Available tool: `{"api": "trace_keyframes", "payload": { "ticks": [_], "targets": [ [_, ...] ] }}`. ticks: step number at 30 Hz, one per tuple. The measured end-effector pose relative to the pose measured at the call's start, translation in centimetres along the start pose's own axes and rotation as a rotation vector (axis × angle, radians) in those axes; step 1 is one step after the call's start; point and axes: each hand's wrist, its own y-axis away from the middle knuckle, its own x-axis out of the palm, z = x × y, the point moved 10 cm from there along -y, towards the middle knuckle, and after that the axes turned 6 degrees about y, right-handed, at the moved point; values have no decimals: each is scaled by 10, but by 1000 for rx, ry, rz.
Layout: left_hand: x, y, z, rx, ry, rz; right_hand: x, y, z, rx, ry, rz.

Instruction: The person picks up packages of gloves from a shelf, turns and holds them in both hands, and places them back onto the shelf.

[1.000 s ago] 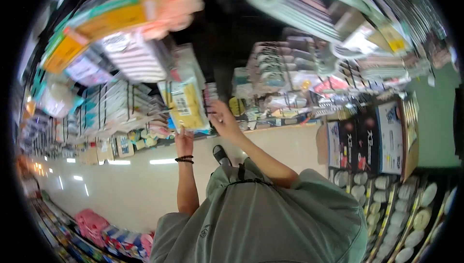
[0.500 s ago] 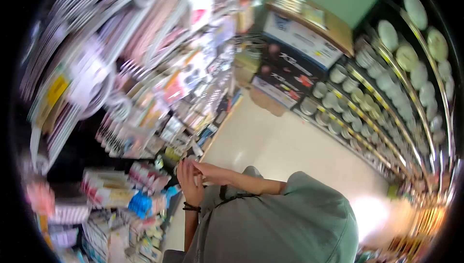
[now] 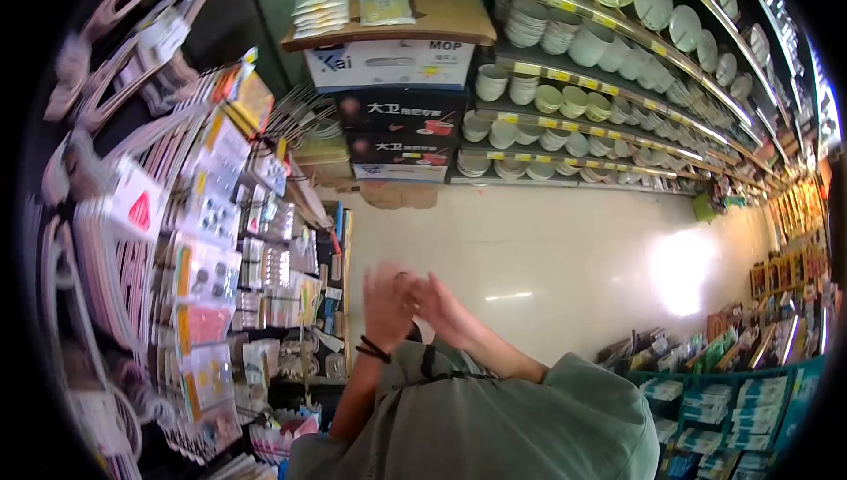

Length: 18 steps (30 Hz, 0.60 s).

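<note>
My left hand (image 3: 386, 303), with a dark bracelet (image 3: 372, 349) at its wrist, is held up in front of my body. My right hand (image 3: 434, 299) is close against it, and the two meet or overlap at the fingers. Motion smears the fingers of both, so their exact pose is unclear. No object can be made out in or between them. Below the hands is my grey-green shirt (image 3: 476, 427), and behind them lies the pale floor (image 3: 529, 251).
At left, a rack holds hangers (image 3: 123, 268) and packaged goods (image 3: 212, 273). Ahead stand stacked mop boxes (image 3: 397, 109) under a cardboard sheet (image 3: 441, 8) bearing white packets (image 3: 319, 5). Shelves of bowls (image 3: 573, 102) and plates (image 3: 653, 2) line the right. Packets fill a teal rack (image 3: 798, 405).
The view has swung left to right, bringing the boxes and bowl shelves squarely ahead. My hands stay together in front of me, now over the floor instead of beside the left rack.
</note>
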Motion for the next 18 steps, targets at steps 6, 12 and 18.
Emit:
{"api": "trace_keyframes", "payload": {
  "ticks": [6, 12, 18],
  "targets": [
    [48, -65, 135, -271, 258, -53, -32, -26, 175, -427, 126, -75],
    [100, -162, 154, -244, 378, 80, -96, -143, 190, -72, -47, -212],
    [72, -310, 170, -179, 321, -69, -79, -232, 223, 46, -56, -109]
  ]
}}
